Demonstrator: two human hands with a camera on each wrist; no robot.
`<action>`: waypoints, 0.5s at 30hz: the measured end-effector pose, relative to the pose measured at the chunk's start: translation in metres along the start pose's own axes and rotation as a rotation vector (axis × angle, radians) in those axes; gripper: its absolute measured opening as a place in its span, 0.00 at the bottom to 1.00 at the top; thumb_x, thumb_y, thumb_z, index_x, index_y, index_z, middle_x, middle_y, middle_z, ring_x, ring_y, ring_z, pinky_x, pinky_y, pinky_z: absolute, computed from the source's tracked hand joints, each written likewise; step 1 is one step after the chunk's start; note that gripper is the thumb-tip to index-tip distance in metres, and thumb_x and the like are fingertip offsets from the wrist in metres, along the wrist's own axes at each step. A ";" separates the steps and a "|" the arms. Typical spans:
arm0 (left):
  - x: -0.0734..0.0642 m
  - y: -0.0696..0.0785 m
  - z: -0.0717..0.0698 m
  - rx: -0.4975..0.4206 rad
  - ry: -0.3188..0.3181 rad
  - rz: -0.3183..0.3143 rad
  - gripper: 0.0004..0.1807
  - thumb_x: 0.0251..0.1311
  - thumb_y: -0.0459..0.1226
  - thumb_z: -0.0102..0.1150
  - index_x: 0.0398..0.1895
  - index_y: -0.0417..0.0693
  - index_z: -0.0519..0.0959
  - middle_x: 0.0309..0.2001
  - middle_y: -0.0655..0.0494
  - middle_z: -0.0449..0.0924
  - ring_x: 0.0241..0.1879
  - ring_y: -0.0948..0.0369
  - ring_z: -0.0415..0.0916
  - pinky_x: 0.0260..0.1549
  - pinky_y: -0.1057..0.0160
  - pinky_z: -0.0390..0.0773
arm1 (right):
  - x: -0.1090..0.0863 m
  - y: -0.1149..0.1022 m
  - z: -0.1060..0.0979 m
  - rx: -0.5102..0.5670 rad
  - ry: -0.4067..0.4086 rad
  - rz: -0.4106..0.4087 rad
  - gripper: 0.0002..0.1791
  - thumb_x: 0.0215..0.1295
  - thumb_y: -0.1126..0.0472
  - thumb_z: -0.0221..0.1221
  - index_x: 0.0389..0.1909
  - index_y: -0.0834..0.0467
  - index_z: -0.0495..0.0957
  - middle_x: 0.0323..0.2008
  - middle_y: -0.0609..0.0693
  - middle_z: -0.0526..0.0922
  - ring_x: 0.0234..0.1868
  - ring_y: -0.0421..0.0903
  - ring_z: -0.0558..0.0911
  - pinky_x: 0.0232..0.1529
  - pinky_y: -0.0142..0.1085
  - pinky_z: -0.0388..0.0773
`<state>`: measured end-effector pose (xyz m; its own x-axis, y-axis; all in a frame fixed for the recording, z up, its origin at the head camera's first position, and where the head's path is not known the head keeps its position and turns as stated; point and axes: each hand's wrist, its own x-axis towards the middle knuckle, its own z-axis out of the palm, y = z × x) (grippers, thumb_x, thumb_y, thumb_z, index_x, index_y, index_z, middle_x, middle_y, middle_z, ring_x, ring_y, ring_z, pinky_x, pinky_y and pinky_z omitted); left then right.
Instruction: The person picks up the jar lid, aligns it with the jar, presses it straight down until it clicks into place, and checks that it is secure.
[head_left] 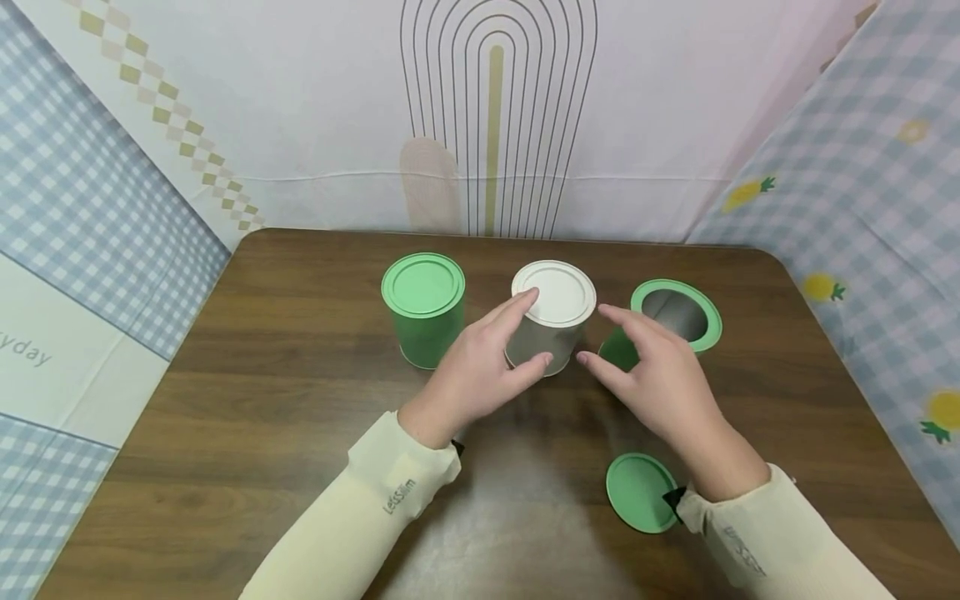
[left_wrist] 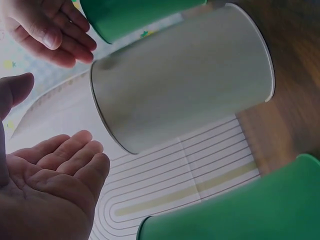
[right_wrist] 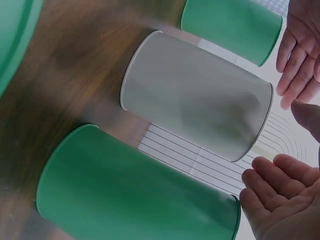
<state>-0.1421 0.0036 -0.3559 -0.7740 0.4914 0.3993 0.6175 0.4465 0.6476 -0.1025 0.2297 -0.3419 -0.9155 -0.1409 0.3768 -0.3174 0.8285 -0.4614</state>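
A white can (head_left: 553,293) with its lid on stands upright mid-table. To its near left, my left hand (head_left: 483,358) is held with fingers spread and holds nothing. On the can's right side hovers my right hand (head_left: 660,375), also with fingers apart and nothing in them. Both wrist views show a gap between the hands and the white can (left_wrist: 180,80). A lidded green can (head_left: 423,300) stands to the left. The green can on the right (head_left: 701,329) has an uncovered top and is partly behind my right hand. A loose green lid (head_left: 637,492) lies near my right cuff.
The brown wooden table (head_left: 262,400) has rounded back corners. A white patterned cloth (head_left: 322,108) hangs behind it, and blue checked cloth (head_left: 862,208) hangs at the sides.
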 end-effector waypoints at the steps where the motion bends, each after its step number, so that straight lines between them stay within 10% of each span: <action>1: -0.001 0.001 0.000 -0.009 0.000 0.000 0.37 0.62 0.39 0.66 0.73 0.38 0.65 0.70 0.47 0.70 0.55 0.57 0.80 0.58 0.60 0.76 | -0.001 0.000 -0.001 0.001 0.005 -0.002 0.31 0.57 0.57 0.73 0.61 0.63 0.77 0.56 0.60 0.82 0.58 0.59 0.80 0.57 0.56 0.76; 7: -0.011 0.006 0.004 -0.068 0.026 0.008 0.37 0.62 0.41 0.65 0.73 0.41 0.65 0.70 0.48 0.70 0.31 0.62 0.80 0.41 0.67 0.81 | -0.013 -0.001 -0.003 0.014 0.008 0.000 0.32 0.56 0.58 0.74 0.62 0.62 0.77 0.57 0.59 0.82 0.59 0.59 0.80 0.57 0.56 0.76; 15: -0.020 0.005 0.013 -0.082 0.064 0.062 0.36 0.62 0.41 0.66 0.72 0.40 0.66 0.70 0.49 0.70 0.68 0.58 0.69 0.62 0.61 0.74 | -0.029 0.001 -0.005 -0.004 -0.003 0.023 0.34 0.55 0.55 0.74 0.63 0.59 0.77 0.57 0.57 0.82 0.59 0.58 0.80 0.55 0.56 0.77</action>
<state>-0.1219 0.0060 -0.3691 -0.7440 0.4659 0.4790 0.6527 0.3528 0.6705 -0.0752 0.2373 -0.3493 -0.9231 -0.1235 0.3641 -0.2955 0.8337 -0.4665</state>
